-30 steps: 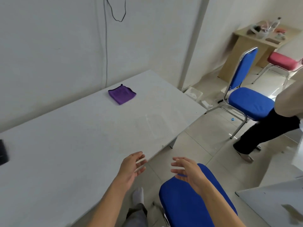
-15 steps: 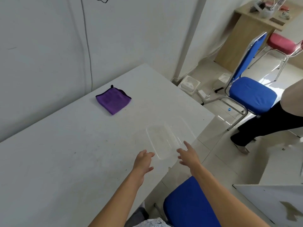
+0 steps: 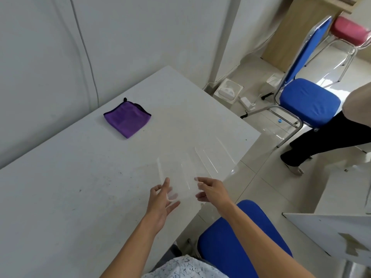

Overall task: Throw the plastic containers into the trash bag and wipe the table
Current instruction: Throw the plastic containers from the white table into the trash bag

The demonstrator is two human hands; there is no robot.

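By the R edge of the desk (image 3: 80,197) lies the clear plastic container (image 3: 180,175), long axis running away from the person, near end btwn L hand (image 3: 161,203) and R hand (image 3: 210,192) — both grips spread, pinching nothing yet, each abt equally near.

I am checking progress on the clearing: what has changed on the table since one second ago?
Both hands reached forward to the near clear container: the left hand and right hand now touch its near corners; a grip cannot be told. The purple cloth stayed in place.
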